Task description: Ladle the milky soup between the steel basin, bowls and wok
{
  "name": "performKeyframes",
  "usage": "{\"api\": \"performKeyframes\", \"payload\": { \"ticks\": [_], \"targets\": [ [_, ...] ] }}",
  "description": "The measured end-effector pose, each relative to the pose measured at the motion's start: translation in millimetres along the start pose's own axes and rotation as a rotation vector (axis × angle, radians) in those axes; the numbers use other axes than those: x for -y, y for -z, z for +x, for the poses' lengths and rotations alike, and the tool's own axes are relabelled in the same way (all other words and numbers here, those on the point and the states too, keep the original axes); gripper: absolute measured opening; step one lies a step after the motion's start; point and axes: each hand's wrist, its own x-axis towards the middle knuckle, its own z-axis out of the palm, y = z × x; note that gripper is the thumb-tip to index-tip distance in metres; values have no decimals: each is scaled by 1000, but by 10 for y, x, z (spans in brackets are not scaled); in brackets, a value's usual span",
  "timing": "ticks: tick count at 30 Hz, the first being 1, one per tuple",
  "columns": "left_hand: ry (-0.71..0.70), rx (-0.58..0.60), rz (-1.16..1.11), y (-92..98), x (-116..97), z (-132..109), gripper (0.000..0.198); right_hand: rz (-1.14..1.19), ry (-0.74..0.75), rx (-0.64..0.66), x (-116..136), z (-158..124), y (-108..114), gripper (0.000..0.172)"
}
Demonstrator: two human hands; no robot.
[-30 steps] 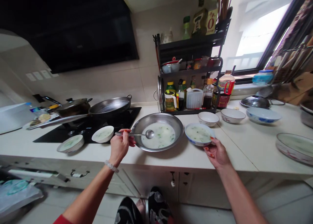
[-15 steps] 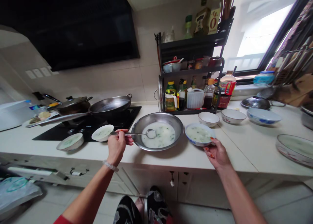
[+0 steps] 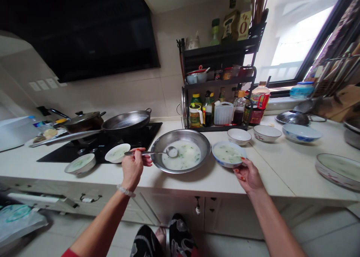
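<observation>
Steel ladle (image 3: 157, 152) first: it lies level across the near-left rim of the basin (image 3: 168, 139), its cup just above the white soup flecked with green (whether it touches the surface I cannot tell). The left hand (image 3: 132, 167) is closed round the handle's end, fingers wrapped over and thumb beneath. The basin sits on the counter (image 3: 281, 171), at its middle.

Just right of the basin stands a blue-rimmed bowl (image 3: 225, 164), filled with the same soup. The right hand (image 3: 249, 175) grips its near edge, red-nailed fingertips curled tight on the rim.

Left of the ladle hand, two small bowls (image 3: 117, 153) (image 3: 80, 164) of soup stand by the front edge of the black hob (image 3: 146, 131), where a wok (image 3: 126, 121) rests. Behind the blue-rimmed bowl are three empty bowls (image 3: 239, 136) in a row, and a plate (image 3: 337, 169) lies far right.

Behind the basin a black rack (image 3: 219, 54) holds bottles and jars. On its top shelf a carton (image 3: 243, 24) shows a large red "0"; the other labels are too small to read.
</observation>
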Motion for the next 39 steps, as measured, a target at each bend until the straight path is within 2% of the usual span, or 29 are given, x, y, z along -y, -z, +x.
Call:
{"api": "performKeyframes", "payload": {
  "ticks": [19,28,34,39],
  "targets": [
    [5,-7,-21,-9,16,-3,25,8,-3,-43,15,-22,-47,33],
    [92,-47,-89,3,32,59,22,2,-1,-41,27,-35,-65,33],
    [122,-44,-145,-43,-60,79,22,4,-3,-30,18,-27,-55,31],
    [202,-36,-228,-157,-241,79,17,9,-2,-34,19,-34,-52,31]
  ]
}}
